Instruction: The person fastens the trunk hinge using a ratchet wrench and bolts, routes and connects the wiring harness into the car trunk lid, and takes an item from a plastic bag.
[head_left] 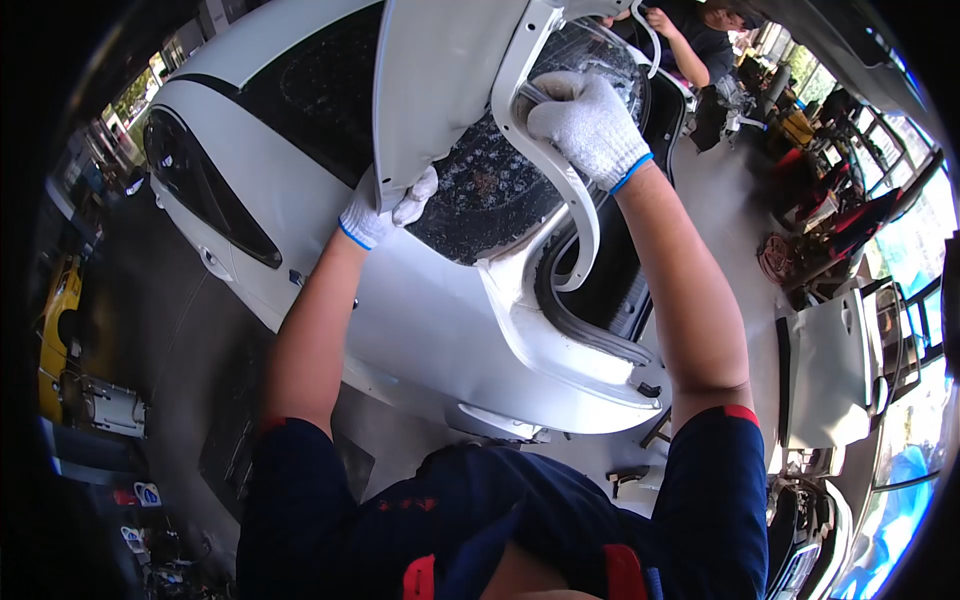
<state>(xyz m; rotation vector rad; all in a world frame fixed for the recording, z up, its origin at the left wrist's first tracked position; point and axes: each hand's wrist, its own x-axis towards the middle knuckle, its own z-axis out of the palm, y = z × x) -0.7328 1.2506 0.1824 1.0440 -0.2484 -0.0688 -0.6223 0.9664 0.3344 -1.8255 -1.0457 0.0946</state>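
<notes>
A large white car panel (pixel 435 90) with a curved, holed edge stands raised above the rear window (pixel 485 190) of a white car (pixel 430 310). My left hand (pixel 390 207), in a white glove with a blue cuff, has its fingers wrapped round the panel's lower left corner. My right hand (pixel 583 120), gloved the same way, is closed on the panel's inner frame near the top right. Under the panel's curved arm, the dark trunk opening (pixel 610 290) shows with its black rubber seal.
Another person (pixel 700 45) is at the far side of the car, top right, with hands near a pale hose or strip. A detached white door (pixel 825 370) stands at the right beside racks of parts. Yellow equipment (pixel 60 330) is at the left.
</notes>
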